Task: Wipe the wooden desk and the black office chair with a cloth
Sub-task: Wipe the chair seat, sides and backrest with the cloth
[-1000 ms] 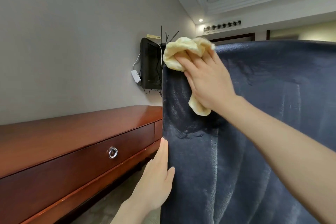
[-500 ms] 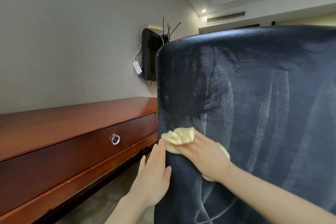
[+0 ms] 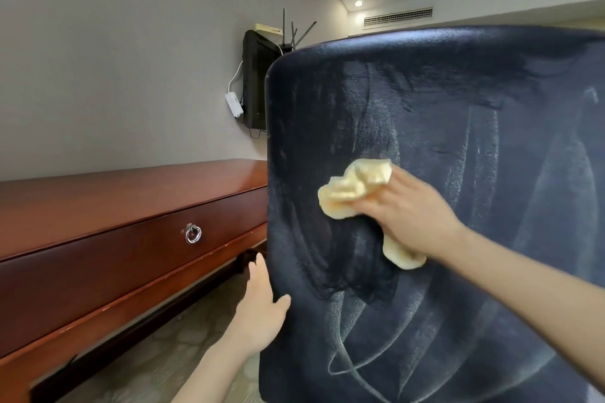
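The back of the black office chair (image 3: pixel 458 127) fills the right half of the view, streaked with wipe marks. My right hand (image 3: pixel 409 213) presses a crumpled yellow cloth (image 3: pixel 353 193) against the middle of the chair back, fingers curled into the cloth. A tail of the cloth hangs below my palm. My left hand (image 3: pixel 262 307) lies with straight fingers along the chair back's left edge, thumb on the back face. The wooden desk (image 3: pixel 108 203) runs along the wall at left, with a drawer and a metal ring pull (image 3: pixel 193 234).
A black wall-mounted screen (image 3: pixel 255 82) with a white adapter (image 3: pixel 234 103) and a router on top hangs behind the chair. Patterned carpet (image 3: pixel 183 337) lies between desk and chair. The desk's lower rail sits close to my left hand.
My right hand swept the cloth from the chair's top edge down to its lower left, then moved it up and to the right. The left hand stayed on the chair's left edge.
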`<state>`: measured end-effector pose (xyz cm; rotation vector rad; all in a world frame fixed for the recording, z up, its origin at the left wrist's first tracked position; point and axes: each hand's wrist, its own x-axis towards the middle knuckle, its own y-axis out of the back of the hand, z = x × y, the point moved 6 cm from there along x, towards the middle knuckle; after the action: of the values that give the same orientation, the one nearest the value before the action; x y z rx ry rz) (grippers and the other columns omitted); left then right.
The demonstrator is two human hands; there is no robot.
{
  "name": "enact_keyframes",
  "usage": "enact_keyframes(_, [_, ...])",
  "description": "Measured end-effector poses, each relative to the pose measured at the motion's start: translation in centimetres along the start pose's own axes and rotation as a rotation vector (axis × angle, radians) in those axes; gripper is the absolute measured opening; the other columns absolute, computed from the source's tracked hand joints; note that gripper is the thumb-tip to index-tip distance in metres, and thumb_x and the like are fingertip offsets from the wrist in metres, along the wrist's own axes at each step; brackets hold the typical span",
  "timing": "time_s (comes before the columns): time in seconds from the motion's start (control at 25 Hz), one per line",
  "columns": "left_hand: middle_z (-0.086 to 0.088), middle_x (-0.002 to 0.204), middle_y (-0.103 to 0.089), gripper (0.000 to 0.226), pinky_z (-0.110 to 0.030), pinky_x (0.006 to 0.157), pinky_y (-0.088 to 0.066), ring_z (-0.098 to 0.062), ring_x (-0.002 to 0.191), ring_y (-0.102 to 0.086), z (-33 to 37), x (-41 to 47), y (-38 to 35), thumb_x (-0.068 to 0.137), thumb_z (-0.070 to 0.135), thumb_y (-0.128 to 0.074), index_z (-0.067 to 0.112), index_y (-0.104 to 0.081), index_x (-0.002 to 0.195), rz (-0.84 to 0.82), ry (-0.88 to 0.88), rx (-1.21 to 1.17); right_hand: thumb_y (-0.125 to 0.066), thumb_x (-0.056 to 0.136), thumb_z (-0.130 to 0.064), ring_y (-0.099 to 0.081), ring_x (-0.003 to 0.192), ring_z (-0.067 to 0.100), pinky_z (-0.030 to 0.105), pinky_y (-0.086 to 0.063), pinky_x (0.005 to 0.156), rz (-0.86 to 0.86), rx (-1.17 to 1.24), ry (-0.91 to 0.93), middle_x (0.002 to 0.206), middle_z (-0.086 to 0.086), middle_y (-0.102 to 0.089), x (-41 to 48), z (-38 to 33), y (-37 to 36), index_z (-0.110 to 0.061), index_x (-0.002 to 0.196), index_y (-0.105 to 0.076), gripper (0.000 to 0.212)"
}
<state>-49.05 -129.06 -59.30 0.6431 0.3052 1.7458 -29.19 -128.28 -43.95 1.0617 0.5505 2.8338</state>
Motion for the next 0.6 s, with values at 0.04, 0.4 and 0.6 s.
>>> enact_keyframes(0.04, [0.007,0.158,0.013,0.084,-0.033,0.119,-0.006,-0.013,0.146,0.001,-0.7,0.0,-0.7,0.098,0.017,-0.048,0.024,0.018,0.148,-0.018,0.006,-0.068,-0.051,0.084,-0.009,-0.056,0.111,0.029,0.033,-0.033,0.103,0.033,-0.013,-0.047,0.116,0.0,-0.065,1.5,1.3,1.0,-0.025,0.121,-0.061,0.041])
enact_keyframes(0.4, [0.017,0.155,0.019,0.082,-0.024,0.113,-0.003,-0.003,0.143,0.002,-3.0,0.1,-5.0,0.098,0.015,-0.048,0.03,0.016,0.148,-0.104,0.033,-0.143,-0.045,0.089,-0.011,-0.03,0.133,0.034,0.044,-0.011,0.116,0.074,0.037,-0.259,0.139,0.012,-0.045,11.6,0.6,1.8,-0.014,0.139,-0.039,0.05])
enact_keyframes(0.6, [0.015,0.157,-0.002,0.084,-0.026,0.115,-0.012,-0.009,0.145,-0.01,-3.8,0.1,-4.5,0.098,0.016,-0.048,0.034,0.017,0.148,-0.113,0.055,-0.14,-0.046,0.092,-0.012,-0.038,0.132,0.025,0.038,-0.02,0.116,-0.086,0.09,-0.015,0.135,0.003,-0.049,6.3,-8.7,-4.0,-0.023,0.146,-0.028,0.058])
